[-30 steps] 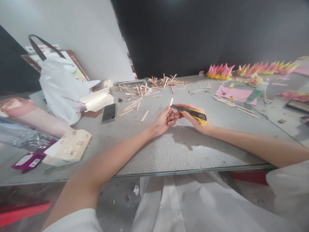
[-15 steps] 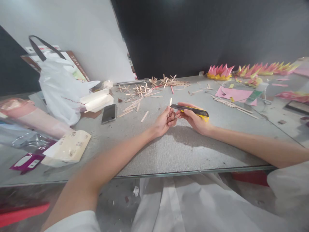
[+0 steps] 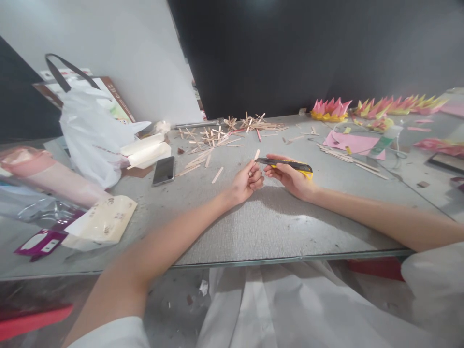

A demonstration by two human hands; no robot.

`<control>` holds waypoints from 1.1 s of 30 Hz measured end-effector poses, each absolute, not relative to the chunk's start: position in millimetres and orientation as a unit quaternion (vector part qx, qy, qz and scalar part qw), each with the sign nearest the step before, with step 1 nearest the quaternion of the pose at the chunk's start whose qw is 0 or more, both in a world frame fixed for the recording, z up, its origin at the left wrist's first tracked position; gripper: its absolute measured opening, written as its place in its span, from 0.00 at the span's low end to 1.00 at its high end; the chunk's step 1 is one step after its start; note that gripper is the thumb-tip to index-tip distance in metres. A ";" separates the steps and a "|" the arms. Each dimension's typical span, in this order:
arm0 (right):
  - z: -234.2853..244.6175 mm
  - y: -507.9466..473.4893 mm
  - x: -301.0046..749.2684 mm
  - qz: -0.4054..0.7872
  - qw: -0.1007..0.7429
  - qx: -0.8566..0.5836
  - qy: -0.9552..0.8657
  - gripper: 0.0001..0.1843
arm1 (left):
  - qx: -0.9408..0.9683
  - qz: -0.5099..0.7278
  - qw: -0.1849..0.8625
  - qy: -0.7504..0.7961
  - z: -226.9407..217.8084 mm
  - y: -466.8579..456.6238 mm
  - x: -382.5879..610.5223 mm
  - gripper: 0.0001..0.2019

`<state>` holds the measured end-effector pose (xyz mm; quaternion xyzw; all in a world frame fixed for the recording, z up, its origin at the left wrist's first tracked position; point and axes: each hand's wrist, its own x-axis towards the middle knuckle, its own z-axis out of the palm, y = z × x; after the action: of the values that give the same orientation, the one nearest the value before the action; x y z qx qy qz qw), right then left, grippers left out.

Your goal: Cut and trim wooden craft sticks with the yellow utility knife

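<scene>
My left hand (image 3: 247, 180) is closed on a small wooden stick (image 3: 256, 154) whose pale tip pokes up above the fingers. My right hand (image 3: 290, 178) grips a black and yellow utility knife (image 3: 286, 165), held level with its blade end pointing left, close to the stick. Both hands hover just above the grey tabletop (image 3: 261, 222) near its middle. A single loose stick (image 3: 217, 174) lies on the table left of my left hand.
A heap of wooden sticks (image 3: 224, 133) lies at the back. A phone (image 3: 164, 169), white plastic bag (image 3: 92, 130) and paper packets (image 3: 103, 220) sit to the left. Pink paper (image 3: 350, 141) and pink-yellow paper flowers (image 3: 329, 108) lie at the right.
Both hands have shifted slightly away from me, and the knife has levelled out. The stick's tip leans a little more to the right.
</scene>
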<state>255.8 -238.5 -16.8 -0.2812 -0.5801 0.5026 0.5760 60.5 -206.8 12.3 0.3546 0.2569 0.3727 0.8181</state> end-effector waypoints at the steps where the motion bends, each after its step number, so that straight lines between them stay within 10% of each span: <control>1: -17.0 -238.8 255.4 0.502 0.576 -0.279 -0.581 0.25 | 0.354 0.373 0.818 0.259 12.8 -206.6 60.3 0.27; 33: -19.9 -245.7 256.6 0.457 0.570 -0.241 -0.639 0.23 | 0.350 0.397 0.815 0.237 15.8 -214.6 64.7 0.28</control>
<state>256.6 -245.7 -19.9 -0.2408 -0.6388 0.4567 0.5704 64.7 -214.6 15.8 0.3503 0.2372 0.3967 0.8146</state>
